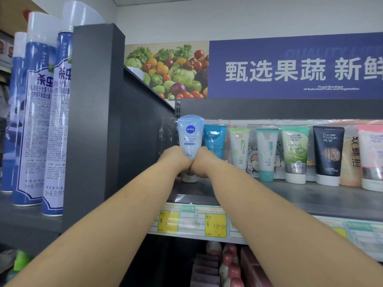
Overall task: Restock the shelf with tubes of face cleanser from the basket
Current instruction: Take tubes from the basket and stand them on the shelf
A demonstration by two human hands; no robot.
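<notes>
A light blue Nivea cleanser tube (190,135) stands cap-down at the left end of the grey shelf (290,195). My left hand (174,160) and my right hand (200,162) both wrap around its lower half, knuckles touching. Its white cap (188,178) shows below my hands, at the shelf surface. To its right stands a row of other cleanser tubes: a teal one (214,139), a white-green one (239,148), a pale one (266,154), a green one (295,154), a black one (328,154) and a pink one (371,156). The basket is out of view.
A dark shelf upright (93,121) rises just left of the tube. Tall blue spray cans (37,112) stand on the shelf to the left. Price tags (215,224) line the shelf edge. Pink bottles (230,266) sit on the shelf below. A fruit and vegetable sign (269,69) hangs above.
</notes>
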